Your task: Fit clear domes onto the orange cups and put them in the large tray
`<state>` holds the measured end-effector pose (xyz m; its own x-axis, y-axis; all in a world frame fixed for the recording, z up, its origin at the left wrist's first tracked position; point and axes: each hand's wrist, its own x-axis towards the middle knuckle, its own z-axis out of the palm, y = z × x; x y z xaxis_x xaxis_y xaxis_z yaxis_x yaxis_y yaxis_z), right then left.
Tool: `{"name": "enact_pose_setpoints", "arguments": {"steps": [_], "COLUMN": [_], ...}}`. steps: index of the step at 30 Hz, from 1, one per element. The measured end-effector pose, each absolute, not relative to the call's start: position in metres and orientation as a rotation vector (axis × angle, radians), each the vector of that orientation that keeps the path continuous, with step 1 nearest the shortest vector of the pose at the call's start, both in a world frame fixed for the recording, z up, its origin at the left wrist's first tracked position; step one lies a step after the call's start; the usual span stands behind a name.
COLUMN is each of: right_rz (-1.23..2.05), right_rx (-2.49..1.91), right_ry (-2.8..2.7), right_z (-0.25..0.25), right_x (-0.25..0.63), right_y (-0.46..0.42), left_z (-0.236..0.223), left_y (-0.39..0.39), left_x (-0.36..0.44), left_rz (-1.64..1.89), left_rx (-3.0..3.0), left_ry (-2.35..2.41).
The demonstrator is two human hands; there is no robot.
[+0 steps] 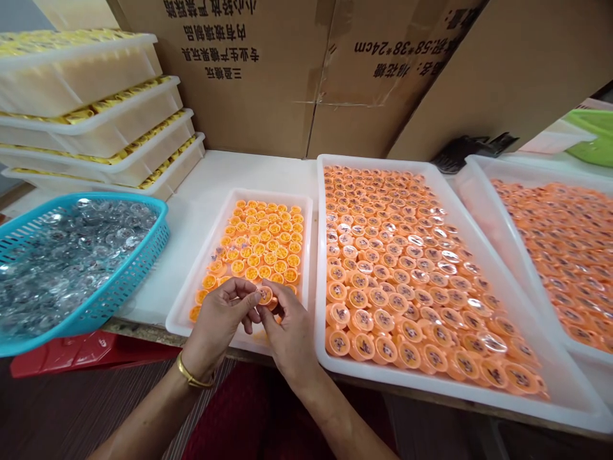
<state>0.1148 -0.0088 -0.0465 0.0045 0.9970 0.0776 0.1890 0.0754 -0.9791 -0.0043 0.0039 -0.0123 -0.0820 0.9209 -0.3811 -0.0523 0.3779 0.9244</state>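
Observation:
Between my two hands, above the near part of a small white tray, is a small orange cup with a printed round lid on top. My left hand pinches it from the left, thumb at the lid's edge. From the right, the fingers and thumb of my right hand close around the same cup. In the small tray stand rows of orange cups filled with yellow pieces, with no printed lid visible on most. To the right, a large white tray holds many orange cups with printed lids.
A blue basket of clear plastic lids stands at left. Stacked white trays with yellow-wrapped items rise behind it. Cardboard boxes line the back. Another tray of orange cups sits far right, near a green container.

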Motion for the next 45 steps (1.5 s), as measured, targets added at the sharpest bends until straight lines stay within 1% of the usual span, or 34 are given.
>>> {"name": "enact_pose_setpoints", "arguments": {"steps": [3, 8, 12, 17, 20, 24, 27, 30, 34, 39, 42, 45], "right_rz": [1.057, 1.279, 1.352, 1.482, 1.510, 1.485, 1.466, 1.422, 1.271, 1.224, 1.285, 1.375], "right_rx": [-1.268, -1.171, -1.207, -1.120, -1.095, -1.082, -1.041, -1.020, -1.095, -1.089, -1.141, -1.192], "right_ry": [-1.354, -1.203, -1.060, -0.914, -0.865, -0.855, -0.950, -1.115, -1.254, -1.261, -1.215, -1.171], "right_z": [-0.045, -0.046, -0.045, -0.041, -0.041, -0.041, -0.035, -0.030, -0.028, -0.032, -0.030, -0.023], "right_x": [0.115, 0.117, 0.117, 0.116, 0.115, 0.114, 0.116, 0.120, 0.121, 0.120, 0.121, 0.124], "right_y": [-0.010, -0.009, -0.005, -0.003, -0.004, -0.004, -0.007, -0.012, -0.015, -0.014, -0.014, -0.013], "left_z": [-0.015, -0.011, -0.008, -0.010, -0.011, -0.011, -0.010, -0.007, -0.009, -0.016, -0.014, -0.005], "left_y": [0.006, 0.009, 0.008, 0.007, 0.005, 0.004, 0.005, 0.007, 0.006, 0.004, 0.003, -0.002], "left_x": [-0.006, -0.005, -0.008, -0.018, -0.020, -0.020, -0.024, -0.032, -0.035, -0.032, -0.028, -0.023], "left_rz": [0.961, 0.951, 0.882, 0.771, 0.685, 0.779, 0.877, 0.915, 0.922, 0.944, 0.926, 0.860], "left_rx": [0.859, 0.919, 1.042, 1.228, 1.415, 1.536, 1.371, 0.995, 0.530, 0.378, 0.542, 1.055], "left_ry": [1.407, 1.433, 1.437, 1.399, 1.405, 1.468, 1.394, 1.222, 1.007, 0.977, 1.043, 1.240]}}
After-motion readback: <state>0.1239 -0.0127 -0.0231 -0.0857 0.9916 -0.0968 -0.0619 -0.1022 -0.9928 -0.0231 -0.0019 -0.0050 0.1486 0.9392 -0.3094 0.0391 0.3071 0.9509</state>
